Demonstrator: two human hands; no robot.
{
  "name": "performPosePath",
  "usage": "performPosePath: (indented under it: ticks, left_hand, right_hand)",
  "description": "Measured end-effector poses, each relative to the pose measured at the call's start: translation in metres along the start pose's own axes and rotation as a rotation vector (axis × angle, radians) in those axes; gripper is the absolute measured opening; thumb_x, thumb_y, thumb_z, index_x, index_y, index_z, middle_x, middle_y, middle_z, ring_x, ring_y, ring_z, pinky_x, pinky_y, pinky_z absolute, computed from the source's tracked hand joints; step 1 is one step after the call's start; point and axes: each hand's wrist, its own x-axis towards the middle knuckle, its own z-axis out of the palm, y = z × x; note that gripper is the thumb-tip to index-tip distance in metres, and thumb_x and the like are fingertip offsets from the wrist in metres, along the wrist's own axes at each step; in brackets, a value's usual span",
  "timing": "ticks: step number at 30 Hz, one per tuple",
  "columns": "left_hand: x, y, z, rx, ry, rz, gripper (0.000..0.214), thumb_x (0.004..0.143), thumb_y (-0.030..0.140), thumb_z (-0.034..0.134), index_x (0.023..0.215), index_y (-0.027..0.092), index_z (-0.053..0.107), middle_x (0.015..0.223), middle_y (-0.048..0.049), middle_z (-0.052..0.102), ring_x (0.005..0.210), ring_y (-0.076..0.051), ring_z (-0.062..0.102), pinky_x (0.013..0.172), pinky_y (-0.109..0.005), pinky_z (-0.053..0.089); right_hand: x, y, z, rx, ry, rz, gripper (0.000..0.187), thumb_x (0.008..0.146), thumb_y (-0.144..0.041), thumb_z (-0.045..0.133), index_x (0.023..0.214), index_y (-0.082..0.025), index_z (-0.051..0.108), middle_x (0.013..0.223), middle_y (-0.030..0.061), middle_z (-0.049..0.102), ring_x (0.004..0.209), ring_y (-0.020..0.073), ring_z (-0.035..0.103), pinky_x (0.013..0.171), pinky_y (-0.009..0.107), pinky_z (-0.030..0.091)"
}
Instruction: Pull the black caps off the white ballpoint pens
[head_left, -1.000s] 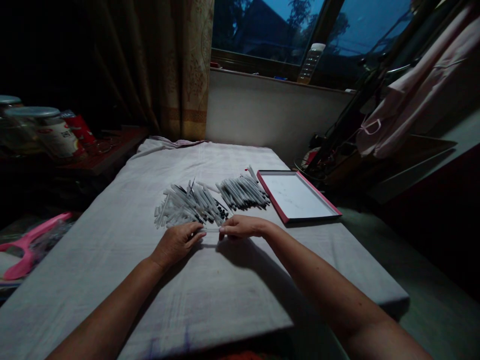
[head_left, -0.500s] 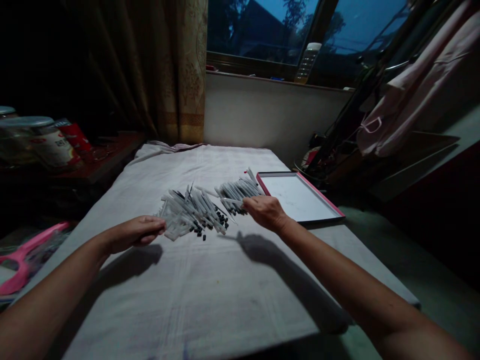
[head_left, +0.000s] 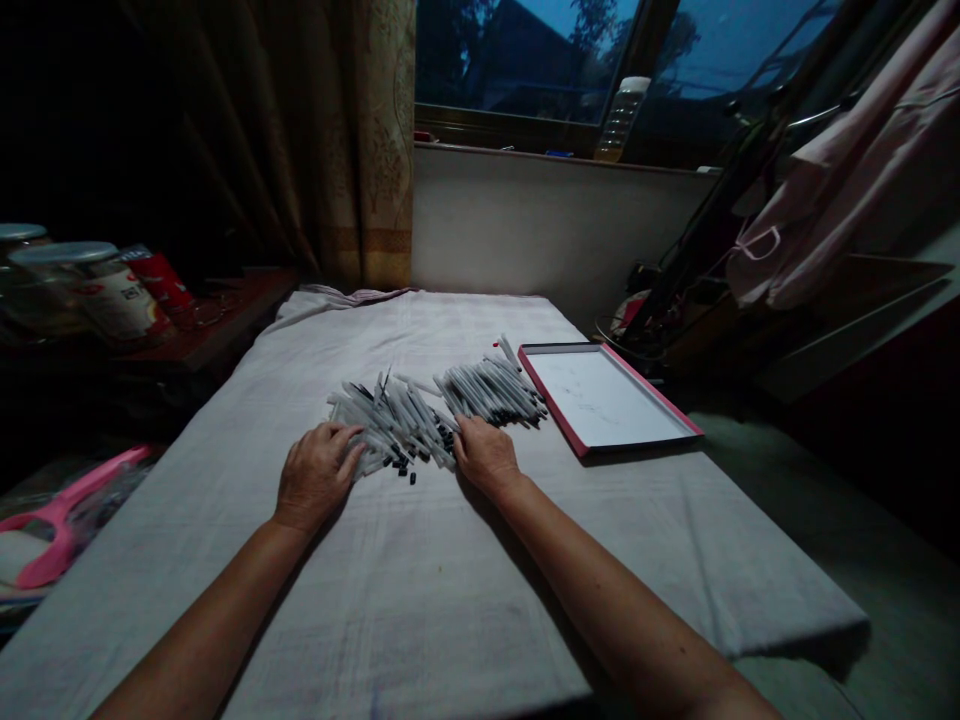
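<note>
On the cloth-covered table lies a loose heap of translucent pen barrels, with small black caps along its near and right edges. My left hand rests at the heap's left end, thumb and forefinger apart and touching the barrels. At the heap's right edge, my right hand has its fingers curled together; whatever is between the fingertips is hidden. Just beyond it sits a neater row of pens with dark tips, lying side by side.
A shallow red-edged box lid lies right of the pens. Pink-handled scissors are at the far left, below a dark side table with glass jars. The white tablecloth stretches toward me.
My left hand has moved right onto the heap, its fingers parting. My right hand has come down and left from the neat row to the heap's edge; the barrel it held no longer shows.
</note>
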Motion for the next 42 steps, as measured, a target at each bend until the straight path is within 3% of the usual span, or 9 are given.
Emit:
performPosePath:
  ticks: [6, 14, 20, 30, 34, 38, 40, 42]
  left_hand:
    - [-0.007, -0.003, 0.004, -0.011, 0.088, 0.047, 0.041, 0.099, 0.043, 0.039, 0.114, 0.02, 0.07, 0.105, -0.0108, 0.067, 0.093, -0.026, 0.063, 0.084, -0.039, 0.049]
    - [-0.009, -0.01, 0.004, -0.101, 0.137, -0.045, 0.036, 0.098, 0.04, 0.042, 0.112, 0.02, 0.069, 0.104, -0.0082, 0.067, 0.096, -0.023, 0.064, 0.086, -0.035, 0.052]
    - [-0.009, -0.01, 0.004, -0.136, 0.134, -0.081, 0.033, 0.097, 0.038, 0.043, 0.111, 0.022, 0.068, 0.106, -0.0075, 0.068, 0.099, -0.024, 0.065, 0.088, -0.036, 0.052]
    - [-0.009, -0.012, 0.006, -0.174, 0.113, -0.114, 0.033, 0.096, 0.037, 0.044, 0.112, 0.021, 0.068, 0.108, -0.0083, 0.067, 0.101, -0.025, 0.064, 0.09, -0.037, 0.052]
    - [-0.009, -0.011, 0.004, -0.148, 0.13, -0.074, 0.032, 0.097, 0.035, 0.043, 0.113, 0.02, 0.067, 0.108, -0.0091, 0.067, 0.102, -0.025, 0.064, 0.09, -0.038, 0.052]
    - [-0.008, -0.004, -0.001, -0.105, 0.156, 0.004, 0.029, 0.097, 0.032, 0.045, 0.114, 0.02, 0.065, 0.109, -0.0097, 0.067, 0.102, -0.025, 0.064, 0.091, -0.039, 0.051]
    - [-0.008, 0.004, -0.004, -0.098, 0.164, 0.038, 0.029, 0.097, 0.032, 0.046, 0.117, 0.021, 0.064, 0.112, -0.0104, 0.067, 0.103, -0.026, 0.063, 0.093, -0.041, 0.05]
    - [-0.009, 0.016, -0.007, -0.107, 0.162, 0.09, 0.031, 0.097, 0.033, 0.048, 0.124, 0.022, 0.061, 0.12, -0.011, 0.065, 0.11, -0.027, 0.062, 0.096, -0.043, 0.049]
  right_hand:
    - [-0.001, 0.013, -0.001, 0.059, 0.085, -0.041, 0.028, 0.101, -0.029, 0.047, 0.11, -0.021, 0.072, 0.107, 0.0095, 0.073, 0.095, 0.0212, 0.068, 0.079, 0.028, 0.047]
    - [0.005, 0.064, -0.006, 0.116, 0.286, 0.201, 0.022, 0.096, -0.024, 0.055, 0.107, -0.019, 0.074, 0.106, 0.0081, 0.074, 0.097, 0.0215, 0.067, 0.08, 0.029, 0.046]
    - [0.009, 0.06, -0.004, -0.001, 0.221, 0.197, 0.026, 0.095, -0.037, 0.059, 0.11, -0.023, 0.075, 0.108, 0.0092, 0.071, 0.094, 0.0225, 0.066, 0.071, 0.03, 0.045]
    - [0.016, 0.058, -0.006, 0.01, 0.219, 0.216, 0.025, 0.098, -0.033, 0.055, 0.1, -0.022, 0.078, 0.104, 0.0091, 0.073, 0.09, 0.0213, 0.067, 0.069, 0.028, 0.043]
    - [0.015, 0.066, -0.006, 0.184, 0.362, 0.245, 0.027, 0.096, -0.027, 0.053, 0.101, -0.018, 0.078, 0.104, 0.0114, 0.076, 0.095, 0.0232, 0.067, 0.081, 0.031, 0.048]
    - [0.007, 0.072, -0.007, 0.5, 0.519, 0.208, 0.026, 0.09, -0.03, 0.054, 0.091, -0.018, 0.077, 0.094, 0.0109, 0.077, 0.09, 0.0237, 0.068, 0.085, 0.034, 0.05]
    - [0.0, 0.068, -0.004, 0.692, 0.481, 0.171, 0.026, 0.087, -0.035, 0.057, 0.086, -0.019, 0.077, 0.086, 0.0087, 0.076, 0.083, 0.0227, 0.067, 0.079, 0.034, 0.052]
    - [-0.008, 0.059, 0.001, 0.874, 0.358, 0.136, 0.029, 0.083, -0.042, 0.06, 0.081, -0.018, 0.076, 0.077, 0.0061, 0.073, 0.072, 0.0207, 0.065, 0.069, 0.031, 0.051]
